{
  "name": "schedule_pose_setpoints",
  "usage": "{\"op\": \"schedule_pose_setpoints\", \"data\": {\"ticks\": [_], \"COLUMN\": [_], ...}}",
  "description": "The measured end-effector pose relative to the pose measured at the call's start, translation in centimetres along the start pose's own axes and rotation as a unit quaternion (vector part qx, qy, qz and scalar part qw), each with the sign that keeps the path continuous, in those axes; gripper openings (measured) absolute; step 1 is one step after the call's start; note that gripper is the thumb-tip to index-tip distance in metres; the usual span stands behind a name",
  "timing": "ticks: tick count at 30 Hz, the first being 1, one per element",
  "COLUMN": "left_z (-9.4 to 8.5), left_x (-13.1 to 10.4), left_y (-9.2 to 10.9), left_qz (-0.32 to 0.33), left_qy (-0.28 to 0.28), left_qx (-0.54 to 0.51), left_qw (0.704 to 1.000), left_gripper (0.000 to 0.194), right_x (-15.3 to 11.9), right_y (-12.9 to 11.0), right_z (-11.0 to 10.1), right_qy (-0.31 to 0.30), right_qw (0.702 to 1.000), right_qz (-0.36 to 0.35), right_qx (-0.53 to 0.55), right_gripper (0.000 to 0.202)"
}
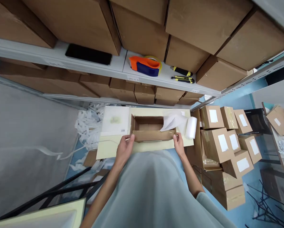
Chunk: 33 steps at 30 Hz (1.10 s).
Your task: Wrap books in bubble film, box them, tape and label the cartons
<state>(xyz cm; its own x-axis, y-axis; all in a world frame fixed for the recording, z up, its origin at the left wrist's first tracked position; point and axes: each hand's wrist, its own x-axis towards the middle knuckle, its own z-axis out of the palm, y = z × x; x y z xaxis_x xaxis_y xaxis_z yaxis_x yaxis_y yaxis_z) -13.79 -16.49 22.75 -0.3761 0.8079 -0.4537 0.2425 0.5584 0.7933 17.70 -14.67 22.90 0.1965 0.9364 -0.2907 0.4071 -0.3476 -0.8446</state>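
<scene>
Brown cardboard shapes the open-topped box (153,136) on the pale counter (108,152) in the head view; the left hand (125,148) grips its near left corner, the right hand (178,145) its near right corner. A white sheet (172,121) overlaps its right end; a white roll (191,128) lies just beyond.

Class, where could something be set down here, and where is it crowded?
Mostly bare: the near-left corner of the pale yellow rectangular tabletop, bordered by the white rectangular sheet and the left hand; a narrow strip behind the open brown cardboard box. Crowded: the right end, where a white cylindrical roll sits and thin white sheeting overhangs the box.
</scene>
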Motion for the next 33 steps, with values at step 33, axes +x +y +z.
{"op": "schedule_pose_setpoints", "data": {"ticks": [33], "left_z": [4.7], "left_x": [-6.2], "left_y": [1.2], "left_qz": [0.354], "left_qy": [-0.055], "left_qx": [0.193], "left_qw": [0.913], "left_gripper": [0.027], "right_x": [12.1], "right_y": [-0.9], "right_z": [-13.7], "right_qy": [0.218], "right_qw": [0.943], "right_qz": [0.007], "right_qx": [-0.252], "right_gripper": [0.041]}}
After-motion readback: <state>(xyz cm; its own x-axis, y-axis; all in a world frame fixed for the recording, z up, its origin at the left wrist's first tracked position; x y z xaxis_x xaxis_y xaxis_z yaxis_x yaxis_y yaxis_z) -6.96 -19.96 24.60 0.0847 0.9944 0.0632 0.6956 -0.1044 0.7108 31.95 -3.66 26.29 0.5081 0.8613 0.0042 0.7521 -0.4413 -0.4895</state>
